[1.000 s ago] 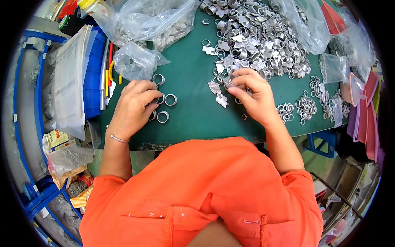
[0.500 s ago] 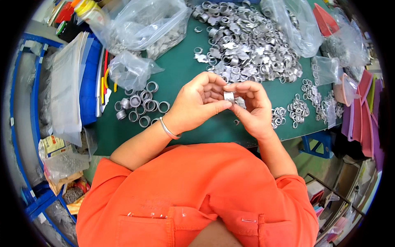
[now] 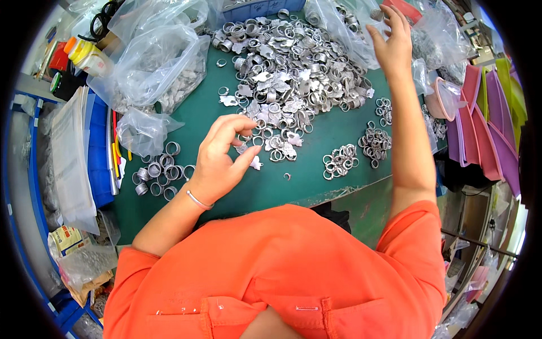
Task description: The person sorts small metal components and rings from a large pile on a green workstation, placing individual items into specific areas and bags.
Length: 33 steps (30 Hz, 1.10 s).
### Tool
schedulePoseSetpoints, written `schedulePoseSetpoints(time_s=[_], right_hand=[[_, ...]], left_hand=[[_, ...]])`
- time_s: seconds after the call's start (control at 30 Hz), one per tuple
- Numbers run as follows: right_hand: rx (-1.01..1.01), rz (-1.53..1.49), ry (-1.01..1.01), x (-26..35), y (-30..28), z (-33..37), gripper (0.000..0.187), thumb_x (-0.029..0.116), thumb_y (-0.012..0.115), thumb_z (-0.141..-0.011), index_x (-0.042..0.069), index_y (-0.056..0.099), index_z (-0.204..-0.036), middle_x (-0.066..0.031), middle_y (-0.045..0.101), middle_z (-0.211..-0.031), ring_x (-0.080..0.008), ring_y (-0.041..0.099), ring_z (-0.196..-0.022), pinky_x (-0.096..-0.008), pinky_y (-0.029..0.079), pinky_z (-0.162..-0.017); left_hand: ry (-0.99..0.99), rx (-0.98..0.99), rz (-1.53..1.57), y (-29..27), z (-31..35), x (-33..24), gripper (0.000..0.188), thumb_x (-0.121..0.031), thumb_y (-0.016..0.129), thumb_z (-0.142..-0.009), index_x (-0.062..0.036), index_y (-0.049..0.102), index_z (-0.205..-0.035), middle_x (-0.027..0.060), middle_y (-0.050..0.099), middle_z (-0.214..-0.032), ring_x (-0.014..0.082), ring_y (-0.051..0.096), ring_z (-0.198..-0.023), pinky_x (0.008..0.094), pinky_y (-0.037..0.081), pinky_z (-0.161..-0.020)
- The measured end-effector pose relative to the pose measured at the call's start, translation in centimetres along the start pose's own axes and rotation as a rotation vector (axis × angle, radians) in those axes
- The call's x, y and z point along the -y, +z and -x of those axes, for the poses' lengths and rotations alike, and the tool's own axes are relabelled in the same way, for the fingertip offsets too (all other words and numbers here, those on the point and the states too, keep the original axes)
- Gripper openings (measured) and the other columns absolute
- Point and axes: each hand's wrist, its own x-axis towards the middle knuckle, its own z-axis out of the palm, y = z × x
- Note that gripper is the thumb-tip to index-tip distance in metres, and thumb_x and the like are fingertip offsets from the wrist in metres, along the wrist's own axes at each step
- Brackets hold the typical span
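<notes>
My left hand [image 3: 223, 155] is over the near edge of a big heap of grey metal rings and flat cast pieces [image 3: 293, 73]. Its fingers are curled and the thumb stands apart from them. A small grey metal piece [image 3: 241, 148] shows in that gap; it seems to lie on the table. Far to the right my right hand [image 3: 395, 48] is stretched out beside a clear plastic bag [image 3: 350, 34], thumb and fingers apart. Next to its fingertips is a small grey ring [image 3: 376, 14], apparently loose. To the left of my left hand lies a cluster of wide rings [image 3: 161, 172].
Small ring piles [image 3: 340, 162] lie at the table's right front. A blue bin [image 3: 254, 8] stands at the back. Filled plastic bags [image 3: 152, 62] and a yellow-topped bottle [image 3: 87, 56] are at back left, pink and purple trays [image 3: 480, 113] at right.
My hands have parted from the wide ring they held together. The right has reached far to the back right; the left has opened. The view has shifted right.
</notes>
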Motion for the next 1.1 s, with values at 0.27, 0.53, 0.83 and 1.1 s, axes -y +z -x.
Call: schedulePoseSetpoints(time_s=[0.27,0.53,0.83,1.1], right_hand=[[0.721,0.179,0.400,2.8,0.8,5.2,0.020,0.021,0.068,-0.080,0.002,0.068,-0.081,-0.0157,0.064,-0.079,-0.0343,0.062,-0.076,-0.0423,0.049,-0.071],[0.617,-0.326,0.097,9.0,1.3,8.6,0.011,0.011,0.069,-0.079,0.001,0.063,-0.081,-0.0124,0.058,-0.080,-0.0312,0.060,-0.076,-0.0381,0.048,-0.068],[0.454,-0.114,0.032,5.6,4.2,7.4,0.014,0.003,0.062,-0.078,0.002,0.065,-0.092,-0.0146,0.062,-0.093,-0.0340,0.059,-0.090,-0.0413,0.048,-0.078],[0.599,-0.260,0.288,5.8,3.5,7.0,0.009,0.004,0.065,-0.080,-0.001,0.061,-0.086,-0.0116,0.062,-0.089,-0.0265,0.060,-0.083,-0.0354,0.048,-0.072]], left_hand=[[-0.082,0.058,0.052,0.1,0.4,0.5,0.032,0.006,0.068,-0.075,-0.0013,0.060,-0.106,0.0103,0.058,-0.108,0.0151,0.062,-0.086,0.0242,0.052,-0.070],[-0.121,0.101,0.069,0.7,0.1,1.1,0.031,0.005,0.067,-0.076,-0.0010,0.061,-0.105,0.0096,0.058,-0.107,0.0144,0.062,-0.085,0.0242,0.052,-0.070],[-0.153,0.158,0.044,0.8,0.2,1.8,0.031,0.003,0.067,-0.077,0.0000,0.059,-0.107,0.0100,0.057,-0.107,0.0169,0.061,-0.088,0.0257,0.052,-0.072],[-0.155,0.119,0.084,0.4,0.3,1.8,0.031,0.005,0.066,-0.077,0.0007,0.058,-0.107,0.0100,0.056,-0.109,0.0170,0.062,-0.090,0.0256,0.053,-0.073]])
